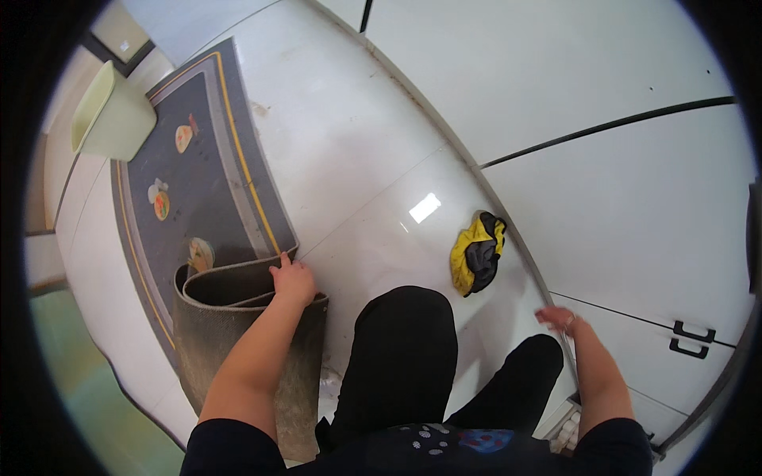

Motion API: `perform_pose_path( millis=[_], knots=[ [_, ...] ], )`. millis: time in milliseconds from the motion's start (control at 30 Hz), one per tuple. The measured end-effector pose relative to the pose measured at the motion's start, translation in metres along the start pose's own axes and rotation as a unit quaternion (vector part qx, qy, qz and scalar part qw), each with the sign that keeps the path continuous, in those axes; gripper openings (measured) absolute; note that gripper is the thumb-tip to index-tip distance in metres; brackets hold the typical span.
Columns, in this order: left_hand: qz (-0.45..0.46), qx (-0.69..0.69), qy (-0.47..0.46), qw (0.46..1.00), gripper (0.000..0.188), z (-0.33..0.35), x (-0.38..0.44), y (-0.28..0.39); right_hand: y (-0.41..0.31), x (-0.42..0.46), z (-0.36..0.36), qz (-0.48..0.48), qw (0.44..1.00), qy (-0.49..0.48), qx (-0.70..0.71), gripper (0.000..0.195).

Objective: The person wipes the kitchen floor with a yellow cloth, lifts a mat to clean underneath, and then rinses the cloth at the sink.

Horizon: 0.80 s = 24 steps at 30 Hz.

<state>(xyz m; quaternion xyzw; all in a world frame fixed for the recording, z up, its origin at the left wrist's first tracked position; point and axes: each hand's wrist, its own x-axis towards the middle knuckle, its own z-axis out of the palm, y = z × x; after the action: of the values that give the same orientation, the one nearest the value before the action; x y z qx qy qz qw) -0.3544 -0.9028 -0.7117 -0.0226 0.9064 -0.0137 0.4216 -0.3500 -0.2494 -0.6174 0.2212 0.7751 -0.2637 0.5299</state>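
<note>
My left hand (295, 282) is at the right side of a dark grey floor mat (178, 172), with its thumb and fingers on the folded part. The near part of the mat is doubled over in a loop, so its brown, rough backing (238, 351) faces up. Food pictures and a yellow border line decorate the flat part. My right hand (556, 319), slightly blurred, hangs in the air above my right knee with nothing in it. A crumpled yellow and black cloth (479, 254) lies on the floor between my knees and the cabinet base.
White cabinet fronts (619, 226) rise along the right, with two black handles (690, 339) low down. A pale green bin (119, 119) stands at the mat's far left edge. Glossy white tiles (357, 154) cover the floor. A drawer of white items (570, 429) is beside my right arm.
</note>
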Motion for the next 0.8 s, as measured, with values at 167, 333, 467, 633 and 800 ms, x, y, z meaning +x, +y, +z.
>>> perform_pose_path(
  millis=[167, 333, 467, 633, 800],
  knots=[
    [0.022, -0.015, 0.031, 0.999, 0.065, -0.001, -0.008, 0.006, 0.181, -0.011, 0.063, 0.099, 0.986, 0.121, 0.056, 0.031],
    [0.103, -0.027, 0.026, 0.994, 0.068, -0.021, -0.037, 0.018, 0.211, -0.031, 0.090, -0.028, 0.989, 0.110, 0.091, 0.031],
    [0.151, 0.100, -0.047, 0.982, 0.055, -0.014, -0.044, -0.004, 0.098, -0.005, 0.060, -0.141, 0.976, 0.127, 0.110, 0.031],
    [0.048, 0.132, -0.113, 0.984, 0.040, -0.032, -0.044, -0.035, 0.018, -0.010, 0.073, -0.284, 0.940, 0.137, 0.128, 0.032],
    [-0.099, 0.131, -0.140, 0.977, 0.050, -0.048, -0.055, -0.101, -0.095, 0.015, 0.078, -0.457, 0.877, 0.109, 0.097, 0.032]
  ],
)
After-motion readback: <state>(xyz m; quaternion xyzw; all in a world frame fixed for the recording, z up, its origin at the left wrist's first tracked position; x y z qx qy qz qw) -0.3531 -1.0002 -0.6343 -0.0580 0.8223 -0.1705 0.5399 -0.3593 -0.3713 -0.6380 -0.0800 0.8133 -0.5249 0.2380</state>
